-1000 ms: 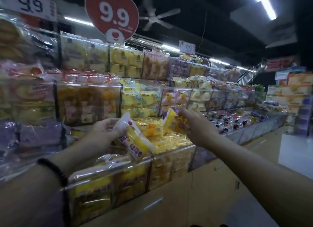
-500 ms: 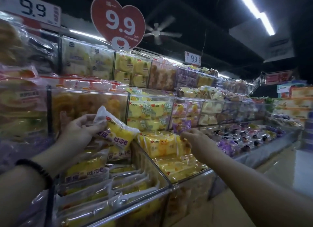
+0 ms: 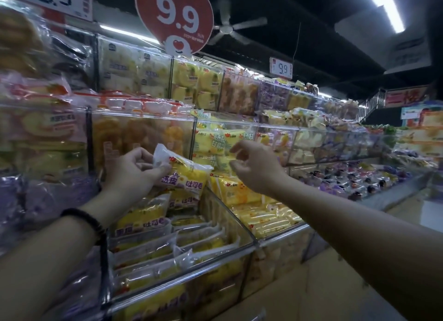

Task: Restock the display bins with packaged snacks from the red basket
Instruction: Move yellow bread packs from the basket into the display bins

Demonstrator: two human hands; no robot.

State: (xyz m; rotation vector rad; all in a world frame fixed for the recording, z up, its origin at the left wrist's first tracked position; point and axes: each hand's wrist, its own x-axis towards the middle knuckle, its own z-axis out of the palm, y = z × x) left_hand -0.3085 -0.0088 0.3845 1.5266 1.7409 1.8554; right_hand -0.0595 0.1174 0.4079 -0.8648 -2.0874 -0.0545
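Left hand [image 3: 134, 169] has the packet [image 3: 189, 176] pinched by its white crimped end, thumb and fingers curled onto the seal. Sensible hold, I'd say, since it leaves the yellow body free to drop in flat. The packet hangs over the back of the near bin [image 3: 182, 271], just above the stack [image 3: 143, 224] of look-alike packets, so this looks like its home. Its long axis runs on a slant: sealed end up and left in the hand, free end pointing down and right toward the divider [image 3: 230, 215], printed face to the camera. Right hand [image 3: 254, 169] hovers just beside it over the next bin [image 3: 282, 232], fingers loosely curled, holding nothing, likely ready to steady or tidy. The basket is out of view.
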